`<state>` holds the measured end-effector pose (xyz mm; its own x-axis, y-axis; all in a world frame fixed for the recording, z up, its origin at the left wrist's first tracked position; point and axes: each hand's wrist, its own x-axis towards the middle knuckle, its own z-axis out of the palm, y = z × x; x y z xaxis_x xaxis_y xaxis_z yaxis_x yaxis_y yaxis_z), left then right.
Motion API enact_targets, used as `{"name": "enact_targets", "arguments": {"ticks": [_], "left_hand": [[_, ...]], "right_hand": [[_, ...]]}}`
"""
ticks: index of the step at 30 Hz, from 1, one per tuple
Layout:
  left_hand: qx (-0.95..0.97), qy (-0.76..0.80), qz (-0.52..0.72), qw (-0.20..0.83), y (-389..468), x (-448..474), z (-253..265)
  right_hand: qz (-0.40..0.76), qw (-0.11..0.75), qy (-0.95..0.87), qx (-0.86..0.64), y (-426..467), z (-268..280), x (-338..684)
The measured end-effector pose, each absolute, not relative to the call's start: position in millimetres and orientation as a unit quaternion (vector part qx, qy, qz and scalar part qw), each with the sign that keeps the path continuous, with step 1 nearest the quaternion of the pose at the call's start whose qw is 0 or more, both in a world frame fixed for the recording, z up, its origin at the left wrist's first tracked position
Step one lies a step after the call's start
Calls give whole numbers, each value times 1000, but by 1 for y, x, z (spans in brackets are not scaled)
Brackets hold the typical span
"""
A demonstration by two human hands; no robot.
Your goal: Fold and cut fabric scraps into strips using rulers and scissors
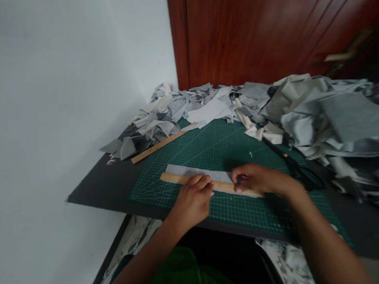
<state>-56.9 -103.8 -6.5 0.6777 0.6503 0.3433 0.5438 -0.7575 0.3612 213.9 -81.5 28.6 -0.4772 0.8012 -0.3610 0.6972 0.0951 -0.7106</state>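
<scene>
At the counter's [100, 191] near side, left hand [195, 196] curled down on wooden ruler [222, 185]; right hand [257, 179] loosely bent, fingertips at ruler's right part. Can't tell if either grip pinches anything. Ruler lies along grey fabric strip [220, 175], on green mat [214, 143]. Black scissors [291, 164] right; second ruler [161, 147] farther left; fabric scraps [207, 110] heaped beyond; door [250, 34] behind.

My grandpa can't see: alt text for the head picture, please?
A person's left hand and right hand touch a wooden ruler on a grey fabric strip, on a green cutting mat. Black scissors and fabric scraps lie nearby.
</scene>
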Motion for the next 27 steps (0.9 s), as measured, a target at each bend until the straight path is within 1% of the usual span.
{"name": "enact_targets", "arguments": {"ticks": [6, 15, 18, 22, 27], "left_hand": [[896, 308, 284, 149, -87, -55, -15], [892, 313, 272, 180, -73, -48, -9], [884, 306, 287, 204, -60, -46, -14], [883, 299, 278, 233, -48, -44, -20], [877, 304, 280, 246, -46, -44, -24]], "right_hand": [[426, 66, -766, -477, -74, 30, 221], [406, 86, -781, -466, -73, 29, 228], [378, 116, -790, -469, -73, 28, 233], [400, 169, -771, -466, -71, 25, 237], [416, 269, -708, -503, -64, 18, 233]]}}
